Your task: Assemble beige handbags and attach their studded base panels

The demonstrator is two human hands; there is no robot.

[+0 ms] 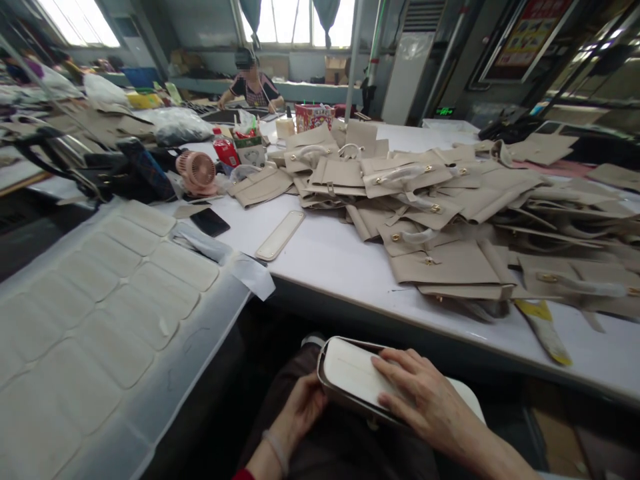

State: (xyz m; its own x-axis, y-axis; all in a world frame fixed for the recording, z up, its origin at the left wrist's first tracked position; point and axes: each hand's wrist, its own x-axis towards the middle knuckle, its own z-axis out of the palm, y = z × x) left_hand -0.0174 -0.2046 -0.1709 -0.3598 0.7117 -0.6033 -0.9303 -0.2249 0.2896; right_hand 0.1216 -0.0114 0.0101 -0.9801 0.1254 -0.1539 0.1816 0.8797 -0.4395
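A beige bag piece [345, 399] with a dark rim lies across my lap, a white oblong panel [350, 370] set in its opening. My left hand [305, 403] grips the left end of the bag piece, its fingers curled and partly hidden beneath the edge. Across the white panel rests my right hand [417, 390], fingers spread and pressing on its surface, holding nothing. Another white rounded piece [467, 399] shows behind my right wrist.
Beige bag parts [450, 260] are heaped on the white table [330, 260]. Rounded panels [115, 333] cover a sheet at left. A long strip [281, 235], phone [210, 222], pink fan [196, 172] and yellow-handled tool [544, 331] lie about. A person [253, 87] sits beyond.
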